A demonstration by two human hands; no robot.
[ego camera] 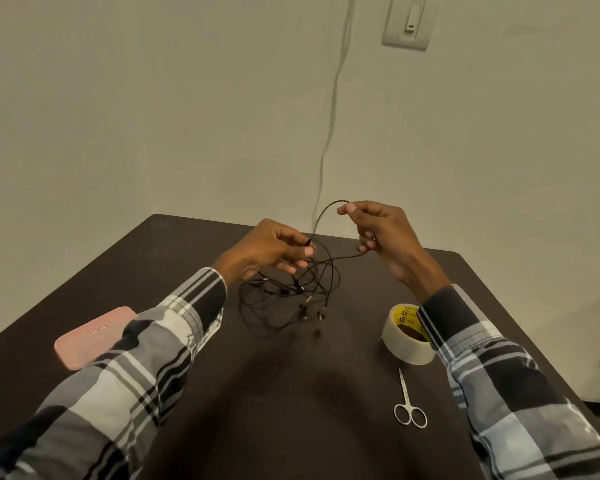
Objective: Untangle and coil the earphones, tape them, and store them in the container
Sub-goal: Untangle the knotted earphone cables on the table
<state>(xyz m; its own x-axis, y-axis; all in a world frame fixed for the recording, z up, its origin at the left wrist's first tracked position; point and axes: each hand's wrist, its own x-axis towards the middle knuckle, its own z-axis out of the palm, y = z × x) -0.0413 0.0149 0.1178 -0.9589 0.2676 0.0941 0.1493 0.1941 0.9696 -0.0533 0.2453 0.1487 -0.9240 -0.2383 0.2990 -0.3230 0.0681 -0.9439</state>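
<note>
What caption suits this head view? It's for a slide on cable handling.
Both hands, left and right, pinch tangled black earphones above a dark table.

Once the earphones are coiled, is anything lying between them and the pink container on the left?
Only the person's own left sleeve, which crosses over the pink container and hides part of it. No object lies on the table between the earphones and it.

The earphones [291, 289] are black, tangled over a dark brown surface [257, 393]. At near left lies a pale pink container [84, 341]. At right, the tape roll [404, 344] is cream with a yellow printed core; the scissors [407, 403] are silver. Both sleeves [136, 368] are plaid in black, grey and white.
</note>
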